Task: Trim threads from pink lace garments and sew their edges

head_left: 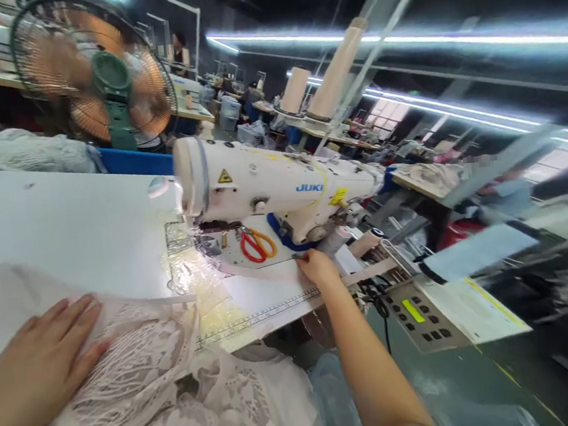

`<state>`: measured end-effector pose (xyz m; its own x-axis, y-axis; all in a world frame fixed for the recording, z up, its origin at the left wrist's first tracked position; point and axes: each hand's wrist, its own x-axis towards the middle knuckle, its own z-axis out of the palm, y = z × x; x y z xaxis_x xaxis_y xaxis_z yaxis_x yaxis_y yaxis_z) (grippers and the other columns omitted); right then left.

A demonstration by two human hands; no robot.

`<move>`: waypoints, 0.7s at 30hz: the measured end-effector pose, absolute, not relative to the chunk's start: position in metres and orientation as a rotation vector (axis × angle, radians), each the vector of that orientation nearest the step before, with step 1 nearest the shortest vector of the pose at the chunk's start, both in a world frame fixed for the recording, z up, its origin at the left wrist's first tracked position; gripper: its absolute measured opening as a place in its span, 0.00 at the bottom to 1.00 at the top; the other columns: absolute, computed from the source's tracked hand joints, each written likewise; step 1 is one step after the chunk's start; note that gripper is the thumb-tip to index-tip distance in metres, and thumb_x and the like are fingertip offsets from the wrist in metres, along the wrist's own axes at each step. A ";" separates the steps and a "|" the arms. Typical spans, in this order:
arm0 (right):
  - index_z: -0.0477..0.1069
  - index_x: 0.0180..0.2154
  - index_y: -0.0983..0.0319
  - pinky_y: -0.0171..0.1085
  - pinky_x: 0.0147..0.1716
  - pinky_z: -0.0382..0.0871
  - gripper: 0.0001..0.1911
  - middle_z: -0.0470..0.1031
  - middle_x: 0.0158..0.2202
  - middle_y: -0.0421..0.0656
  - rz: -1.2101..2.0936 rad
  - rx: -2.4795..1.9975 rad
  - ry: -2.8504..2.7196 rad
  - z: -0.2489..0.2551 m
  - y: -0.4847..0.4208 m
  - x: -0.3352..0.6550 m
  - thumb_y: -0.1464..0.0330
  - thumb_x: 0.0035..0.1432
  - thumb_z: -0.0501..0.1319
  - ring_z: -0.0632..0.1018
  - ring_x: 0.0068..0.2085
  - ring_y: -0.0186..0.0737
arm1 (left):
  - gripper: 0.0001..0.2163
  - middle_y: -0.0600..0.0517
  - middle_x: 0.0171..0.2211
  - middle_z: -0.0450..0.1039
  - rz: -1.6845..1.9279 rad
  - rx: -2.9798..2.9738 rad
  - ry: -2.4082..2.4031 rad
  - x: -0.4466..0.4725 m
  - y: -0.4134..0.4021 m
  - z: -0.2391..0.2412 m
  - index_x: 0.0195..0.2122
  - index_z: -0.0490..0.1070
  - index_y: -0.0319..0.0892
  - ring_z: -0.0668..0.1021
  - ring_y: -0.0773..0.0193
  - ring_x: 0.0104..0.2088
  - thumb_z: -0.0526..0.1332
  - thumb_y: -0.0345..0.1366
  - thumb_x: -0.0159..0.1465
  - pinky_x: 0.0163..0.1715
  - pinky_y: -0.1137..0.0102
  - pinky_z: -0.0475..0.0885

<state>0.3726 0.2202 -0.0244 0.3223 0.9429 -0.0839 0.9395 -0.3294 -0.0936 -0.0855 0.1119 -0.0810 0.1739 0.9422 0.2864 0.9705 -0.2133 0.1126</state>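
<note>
My left hand (pixel 52 362) lies flat with fingers stretched over a pale pink lace garment (pixel 132 361), which spreads across the table's front edge and hangs down in folds. A narrow band along the garment's top edge reaches toward the needle area of a white JUKI sewing machine (pixel 255 182). My right hand (pixel 317 267) is at the machine bed's right end, its fingers pinched together; a small dark tip shows at them, but what they hold is unclear. Scissors with red and orange handles (pixel 257 244) lie on the bed under the machine arm.
A pale strip (pixel 370 271) runs right of my right hand, near thread spools (pixel 367 242). A control panel (pixel 419 317) sits lower right. Tall thread cones (pixel 335 71) stand behind the machine. A large fan (pixel 110 72) is at back left, beside a blue bin (pixel 133 162).
</note>
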 end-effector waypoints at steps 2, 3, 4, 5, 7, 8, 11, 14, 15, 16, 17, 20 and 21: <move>0.69 0.49 0.62 0.44 0.43 0.73 0.13 0.72 0.48 0.46 0.240 -2.474 -1.840 -0.019 0.219 0.369 0.64 0.65 0.59 0.76 0.44 0.41 | 0.27 0.42 0.61 0.64 -0.163 -2.290 -1.953 -0.075 0.101 -0.071 0.57 0.67 0.32 0.63 0.40 0.62 0.46 0.45 0.64 0.58 0.49 0.59; 0.70 0.48 0.62 0.44 0.42 0.73 0.13 0.72 0.48 0.46 0.247 -2.427 -1.864 -0.016 0.219 0.366 0.63 0.65 0.59 0.76 0.44 0.41 | 0.26 0.40 0.62 0.61 -0.089 -2.284 -2.005 -0.066 0.096 -0.066 0.58 0.65 0.30 0.62 0.38 0.62 0.47 0.43 0.65 0.58 0.47 0.58; 0.70 0.46 0.62 0.42 0.41 0.73 0.12 0.73 0.46 0.45 0.252 -2.374 -1.889 -0.011 0.218 0.363 0.63 0.65 0.59 0.77 0.42 0.40 | 0.26 0.39 0.63 0.59 -0.074 -2.265 -2.080 -0.057 0.092 -0.061 0.60 0.64 0.30 0.61 0.37 0.63 0.48 0.42 0.66 0.59 0.45 0.57; 0.72 0.43 0.62 0.41 0.39 0.73 0.11 0.75 0.41 0.45 0.259 -2.314 -1.915 -0.007 0.217 0.359 0.62 0.64 0.59 0.77 0.39 0.40 | 0.25 0.40 0.64 0.58 -0.076 -2.231 -2.136 -0.048 0.088 -0.057 0.61 0.63 0.32 0.60 0.37 0.63 0.47 0.41 0.67 0.59 0.44 0.56; 0.73 0.34 0.61 0.41 0.34 0.72 0.12 0.76 0.33 0.47 0.276 -2.181 -1.961 0.003 0.207 0.345 0.60 0.61 0.59 0.78 0.35 0.44 | 0.25 0.40 0.64 0.57 -0.089 -2.124 -2.265 -0.029 0.081 -0.053 0.61 0.63 0.33 0.60 0.35 0.63 0.49 0.40 0.66 0.58 0.41 0.56; 0.72 0.32 0.60 0.40 0.33 0.72 0.12 0.76 0.30 0.47 0.285 -2.117 -1.982 0.007 0.199 0.334 0.59 0.60 0.58 0.78 0.34 0.45 | 0.24 0.39 0.64 0.57 -0.101 -2.087 -2.308 -0.020 0.078 -0.052 0.61 0.63 0.33 0.60 0.34 0.63 0.49 0.40 0.66 0.57 0.40 0.56; 0.67 0.31 0.57 0.37 0.31 0.70 0.12 0.73 0.28 0.42 0.439 -1.798 -2.062 0.019 0.161 0.281 0.58 0.60 0.54 0.76 0.31 0.41 | 0.24 0.38 0.64 0.57 -0.132 -2.052 -2.374 0.006 0.068 -0.052 0.61 0.63 0.34 0.61 0.32 0.62 0.49 0.40 0.67 0.56 0.37 0.56; 0.64 0.28 0.57 0.36 0.28 0.67 0.12 0.69 0.26 0.40 0.975 -1.055 -2.254 0.021 0.126 0.204 0.59 0.60 0.52 0.72 0.29 0.39 | 0.23 0.37 0.64 0.58 -0.137 -2.059 -2.390 0.029 0.057 -0.050 0.60 0.64 0.36 0.63 0.32 0.61 0.51 0.40 0.66 0.54 0.38 0.60; 0.62 0.26 0.58 0.35 0.27 0.66 0.11 0.68 0.25 0.39 1.067 -0.948 -2.305 0.019 0.120 0.178 0.61 0.60 0.52 0.70 0.28 0.38 | 0.22 0.37 0.63 0.60 -0.139 -2.068 -2.392 0.034 0.053 -0.049 0.59 0.66 0.37 0.64 0.32 0.60 0.52 0.39 0.65 0.54 0.39 0.61; 0.60 0.26 0.58 0.35 0.28 0.65 0.10 0.68 0.25 0.39 1.122 -0.932 -2.310 0.014 0.118 0.154 0.63 0.59 0.52 0.70 0.28 0.38 | 0.22 0.38 0.62 0.62 -0.146 -2.081 -2.389 0.037 0.049 -0.048 0.58 0.67 0.38 0.64 0.33 0.60 0.53 0.39 0.65 0.53 0.40 0.62; 0.58 0.25 0.58 0.35 0.28 0.65 0.10 0.69 0.25 0.38 1.174 -0.990 -2.280 0.007 0.119 0.135 0.64 0.58 0.52 0.70 0.28 0.37 | 0.22 0.38 0.61 0.63 -0.156 -2.100 -2.382 0.037 0.045 -0.047 0.58 0.68 0.38 0.65 0.33 0.60 0.54 0.39 0.64 0.53 0.42 0.63; 0.60 0.27 0.58 0.36 0.33 0.68 0.09 0.75 0.31 0.41 1.236 -1.114 -2.226 -0.019 0.134 0.103 0.66 0.60 0.50 0.74 0.33 0.38 | 0.23 0.40 0.60 0.65 -0.184 -2.164 -2.331 0.017 0.035 -0.043 0.59 0.66 0.39 0.67 0.36 0.59 0.55 0.40 0.64 0.53 0.47 0.67; 0.61 0.29 0.59 0.37 0.35 0.68 0.08 0.76 0.34 0.43 1.229 -1.126 -2.227 -0.026 0.140 0.101 0.66 0.61 0.49 0.75 0.36 0.39 | 0.23 0.39 0.60 0.65 -0.189 -2.159 -2.314 0.005 0.032 -0.042 0.59 0.66 0.38 0.69 0.38 0.58 0.55 0.41 0.64 0.52 0.48 0.69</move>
<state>0.1007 0.1400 -0.0262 -0.6186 0.7831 -0.0644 0.4721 0.3049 -0.8272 0.0049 0.0316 -0.0418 -0.0726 0.9955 0.0603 0.9921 0.0659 0.1065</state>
